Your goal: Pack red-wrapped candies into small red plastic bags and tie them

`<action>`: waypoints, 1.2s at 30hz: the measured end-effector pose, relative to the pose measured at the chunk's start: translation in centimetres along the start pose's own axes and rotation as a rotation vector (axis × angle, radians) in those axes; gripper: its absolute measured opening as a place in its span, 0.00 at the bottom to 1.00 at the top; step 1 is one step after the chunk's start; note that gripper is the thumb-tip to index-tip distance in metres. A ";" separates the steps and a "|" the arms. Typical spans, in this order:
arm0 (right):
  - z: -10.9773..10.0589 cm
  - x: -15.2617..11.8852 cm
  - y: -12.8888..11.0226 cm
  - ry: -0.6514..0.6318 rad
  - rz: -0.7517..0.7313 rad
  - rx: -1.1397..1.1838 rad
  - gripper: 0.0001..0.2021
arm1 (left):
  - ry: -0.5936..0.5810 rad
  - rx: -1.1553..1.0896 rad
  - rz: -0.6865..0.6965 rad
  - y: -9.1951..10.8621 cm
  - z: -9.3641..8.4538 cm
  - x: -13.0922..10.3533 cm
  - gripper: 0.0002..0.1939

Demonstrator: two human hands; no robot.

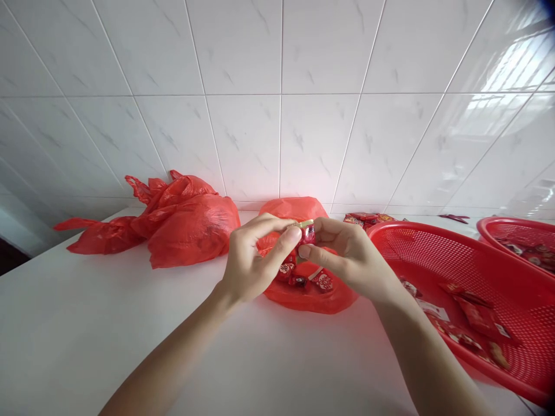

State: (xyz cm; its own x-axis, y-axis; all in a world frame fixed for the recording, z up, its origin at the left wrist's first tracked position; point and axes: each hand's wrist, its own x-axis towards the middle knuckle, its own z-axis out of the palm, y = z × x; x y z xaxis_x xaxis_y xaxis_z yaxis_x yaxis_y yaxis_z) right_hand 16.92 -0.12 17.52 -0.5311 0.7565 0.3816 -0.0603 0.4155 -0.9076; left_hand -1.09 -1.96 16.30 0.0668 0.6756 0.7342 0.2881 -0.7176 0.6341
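Left grip point(250, 258) pinches the near side of a small red packet point(307, 232) between thumb and fingers; right grip point(353, 258) pinches the same packet from the opposite side, thumb below and fingers curled behind. Packet is glossy, with a gold-coloured edge uppermost; its print is too small to read. Position of packet: above the mouth of an open red bag point(313, 304), which stands on the white desk point(143, 329) near the tiled wall point(243, 138).

Progress, as judged from present conditions: partial. Done: the open bag contains several red wrapped pieces point(323, 281), partly hidden by the hands, so no count is possible. Two full-looking bags, one large point(195, 231) and one small point(106, 236), lie to the left with their tops gathered; whether they are knotted is not certain. Outstanding: the packet in hand is not released, and the bag beneath it is not closed.

Further stock noted: a red basket point(433, 236) at the right holds loose packets point(481, 318), spread over its bottom; a second basket point(518, 223), beyond it, also holds pieces; more packets point(368, 218) lie on the desk behind the first basket
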 end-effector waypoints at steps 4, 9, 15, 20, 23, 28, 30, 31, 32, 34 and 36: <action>-0.3 0.0 -0.2 0.016 -0.013 0.144 0.06 | -0.053 -0.048 -0.063 0.3 -0.2 -0.1 0.06; -0.2 0.1 -0.2 -0.012 -0.012 0.188 0.08 | -0.061 -0.039 -0.068 0.3 -0.1 -0.1 0.05; -0.5 0.1 -0.1 -0.020 -0.010 0.158 0.08 | -0.048 0.012 -0.034 0.3 0.0 -0.1 0.06; -1.0 -0.1 -0.3 0.012 0.010 0.128 0.07 | -0.039 0.040 -0.036 0.1 0.0 -0.1 0.07; -1.1 -0.1 -0.5 0.035 0.000 0.130 0.09 | -0.049 0.037 -0.046 0.0 0.0 -0.1 0.06; -1.2 -0.1 -0.5 0.056 0.000 0.135 0.06 | -0.079 -0.013 -0.073 -0.1 0.2 -0.1 0.06; -1.2 -0.1 -0.4 0.044 0.007 0.128 0.07 | -0.065 -0.005 -0.071 0.0 0.3 -0.2 0.07; -1.3 0.0 -0.4 0.033 0.011 0.124 0.07 | -0.054 0.003 -0.073 -0.1 0.3 -0.2 0.07; -1.4 0.0 -0.3 0.023 0.016 0.120 0.08 | -0.043 0.009 -0.076 -0.1 0.4 -0.2 0.07; -1.6 0.0 -0.2 0.021 0.026 0.103 0.10 | -0.048 -0.001 -0.109 -0.5 0.3 0.0 0.08; -1.9 0.1 -0.1 0.048 0.033 0.084 0.11 | -0.132 -0.062 -0.194 -1.3 0.1 0.4 0.12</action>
State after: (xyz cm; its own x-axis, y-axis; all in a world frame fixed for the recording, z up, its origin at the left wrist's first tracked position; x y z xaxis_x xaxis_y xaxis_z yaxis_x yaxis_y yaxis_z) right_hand 18.46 0.84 17.92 -0.4930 0.7934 0.3572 -0.1148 0.3476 -0.9306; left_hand -1.31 -0.73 15.67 0.1411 0.8151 0.5618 0.2490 -0.5785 0.7768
